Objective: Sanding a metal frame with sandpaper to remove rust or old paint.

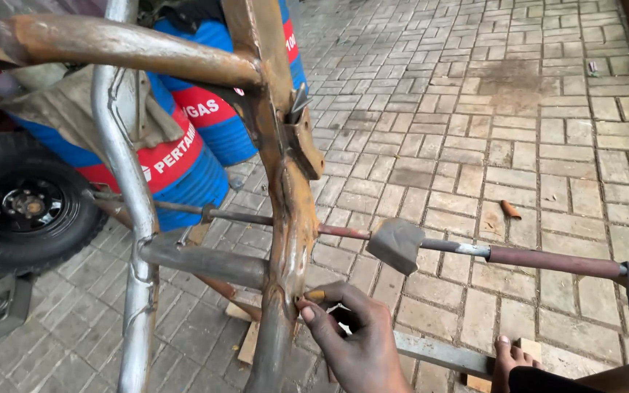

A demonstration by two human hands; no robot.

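Rusty frame tube (285, 218), frame centre, long axis near vertical, leaning slightly left toward the bottom. Thin rod (431, 246) crosses it left to right. Hand (354, 342), lower centre, fingers (313, 317) pinched on a small yellowish tip (315, 295) touching the tube; which hand, can't tell.

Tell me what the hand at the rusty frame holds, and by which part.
The hand pinches a small yellowish stick-like object by its rear end, tip against the rusty metal tube frame.
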